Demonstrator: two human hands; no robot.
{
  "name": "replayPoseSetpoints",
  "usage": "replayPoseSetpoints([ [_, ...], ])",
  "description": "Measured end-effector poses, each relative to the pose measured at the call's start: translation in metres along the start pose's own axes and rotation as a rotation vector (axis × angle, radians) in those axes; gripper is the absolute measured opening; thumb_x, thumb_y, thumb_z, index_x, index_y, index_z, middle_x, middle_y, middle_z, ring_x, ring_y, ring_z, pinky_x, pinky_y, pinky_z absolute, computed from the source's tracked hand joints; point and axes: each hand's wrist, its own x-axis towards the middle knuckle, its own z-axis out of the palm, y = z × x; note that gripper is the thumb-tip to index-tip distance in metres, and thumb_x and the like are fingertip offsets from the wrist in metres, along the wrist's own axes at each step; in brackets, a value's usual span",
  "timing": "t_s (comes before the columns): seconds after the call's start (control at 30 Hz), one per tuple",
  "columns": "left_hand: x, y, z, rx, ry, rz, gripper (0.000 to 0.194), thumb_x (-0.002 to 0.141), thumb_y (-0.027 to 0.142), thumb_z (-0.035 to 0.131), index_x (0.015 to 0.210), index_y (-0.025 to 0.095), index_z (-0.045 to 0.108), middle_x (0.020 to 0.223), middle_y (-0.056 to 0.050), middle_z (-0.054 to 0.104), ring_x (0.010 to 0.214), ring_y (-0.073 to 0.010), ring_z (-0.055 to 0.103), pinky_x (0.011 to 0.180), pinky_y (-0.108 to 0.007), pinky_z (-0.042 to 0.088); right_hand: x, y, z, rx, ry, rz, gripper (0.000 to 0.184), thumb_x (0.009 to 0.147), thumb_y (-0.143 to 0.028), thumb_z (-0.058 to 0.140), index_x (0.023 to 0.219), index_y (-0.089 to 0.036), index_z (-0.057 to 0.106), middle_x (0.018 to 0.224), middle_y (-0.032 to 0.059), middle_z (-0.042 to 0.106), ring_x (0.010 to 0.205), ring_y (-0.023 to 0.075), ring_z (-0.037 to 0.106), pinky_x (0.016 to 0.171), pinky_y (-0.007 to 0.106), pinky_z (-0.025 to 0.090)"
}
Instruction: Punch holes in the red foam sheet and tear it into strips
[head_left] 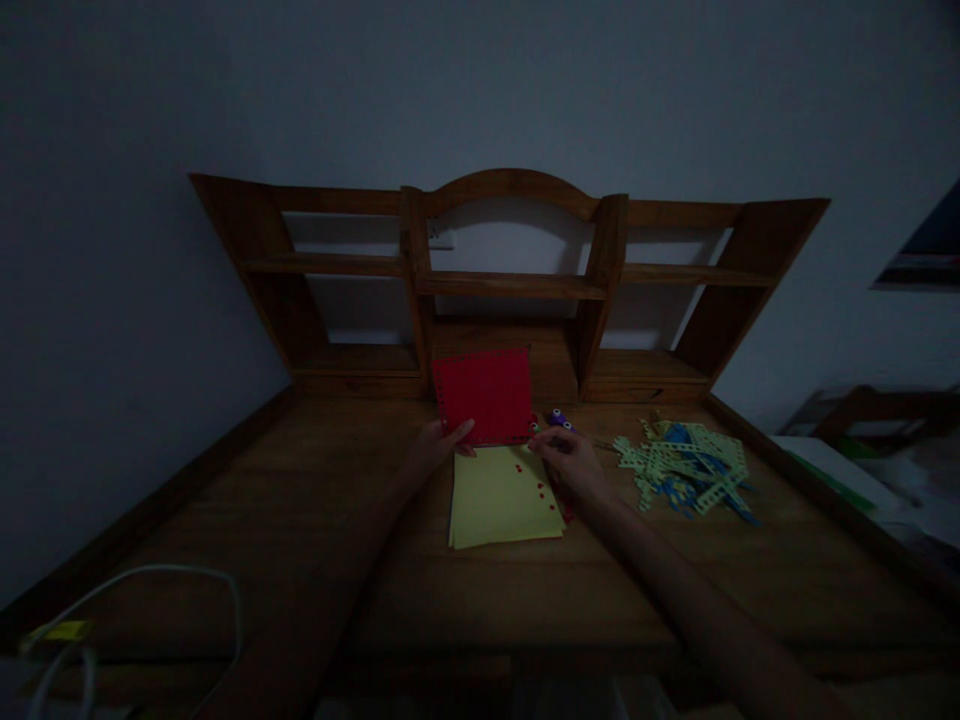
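Over a brown wooden desk (pixel 300 480), both bare forearms (pixel 667 565) angle inward. Beyond stacked pale-yellow sheets (pixel 502 500), the left hand (pixel 442 445) pinches a red rectangular sheet (pixel 484 395) low; the right hand (pixel 574 460) curls near its corner, fingertips bunched, hold unclear.

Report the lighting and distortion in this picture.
Head view: dim throughout, shadowed below the front of the desk, no strong glare; head view: the shelf unit splays outward, likely wide-angle stretch; head view: red sheet distinct, background clutter at right murky.

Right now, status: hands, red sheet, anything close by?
Left hand gripping red sheet. Right hand at its lower right corner, grip unclear. Close by: red scraps on yellow paper.
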Motion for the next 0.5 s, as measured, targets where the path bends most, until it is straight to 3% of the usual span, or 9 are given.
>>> replayPoseSetpoints([
  [0.17, 0.003, -0.006, 0.002, -0.005, -0.031, -0.002, 0.04, 0.077, 0.052, 0.061, 0.072, 0.013, 0.064, 0.058, -0.006, 0.067, 0.054, -0.0181, 0.064, 0.057, -0.029, 0.053, 0.001, 0.001, 0.0, -0.016, 0.017, -0.006, 0.01, 0.068, -0.03, 0.066, 0.073, -0.021, 0.067, 0.079, 0.002, 0.069, 0.074, 0.0182, 0.062, 0.068, 0.029, 0.046],
  [0.23, 0.006, -0.004, 0.002, 0.006, 0.013, 0.032, 0.041, 0.077, 0.053, 0.06, 0.08, 0.013, 0.065, 0.069, -0.007, 0.07, 0.061, -0.0195, 0.066, 0.063, -0.032, 0.054, 0.001, 0.003, -0.001, -0.024, 0.022, -0.007, 0.01, 0.068, -0.029, 0.065, 0.073, -0.02, 0.066, 0.077, 0.0017, 0.068, 0.071, 0.0176, 0.062, 0.066, 0.028, 0.045],
  [0.3, 0.004, 0.01, 0.0, 0.065, 0.189, 0.161, 0.039, 0.078, 0.05, 0.061, 0.095, 0.015, 0.064, 0.091, -0.008, 0.07, 0.08, -0.021, 0.067, 0.076, -0.035, 0.054, 0.003, 0.005, -0.001, -0.021, 0.039, 0.011, 0.011, 0.067, -0.029, 0.065, 0.073, -0.02, 0.066, 0.075, 0.0016, 0.067, 0.065, 0.0164, 0.06, 0.059, 0.026, 0.044],
  [0.4, -0.019, 0.053, -0.004, 0.228, 0.569, 0.423, 0.032, 0.082, 0.043, 0.059, 0.104, 0.02, 0.062, 0.112, -0.007, 0.062, 0.104, -0.0212, 0.059, 0.093, -0.037, 0.048, 0.004, 0.008, -0.001, -0.003, 0.066, 0.025, 0.011, 0.067, -0.03, 0.065, 0.073, -0.02, 0.064, 0.072, 0.0015, 0.066, 0.06, 0.0154, 0.057, 0.052, 0.025, 0.041],
  [0.43, -0.033, 0.07, -0.005, 0.243, 0.634, 0.469, 0.027, 0.085, 0.041, 0.056, 0.102, 0.021, 0.063, 0.111, -0.005, 0.062, 0.103, -0.0206, 0.059, 0.093, -0.038, 0.048, 0.004, 0.009, -0.001, 0.0, 0.073, 0.027, 0.011, 0.067, -0.03, 0.066, 0.073, -0.02, 0.064, 0.071, 0.0014, 0.066, 0.059, 0.0154, 0.057, 0.052, 0.024, 0.04],
  [0.5, -0.065, 0.099, -0.004, 0.234, 0.638, 0.526, 0.024, 0.089, 0.038, 0.051, 0.106, 0.027, 0.064, 0.107, -0.003, 0.063, 0.102, -0.0206, 0.059, 0.091, -0.038, 0.05, 0.005, 0.01, -0.001, -0.002, 0.075, 0.032, 0.012, 0.067, -0.03, 0.065, 0.074, -0.02, 0.064, 0.068, 0.0012, 0.065, 0.058, 0.0154, 0.056, 0.051, 0.024, 0.04],
])
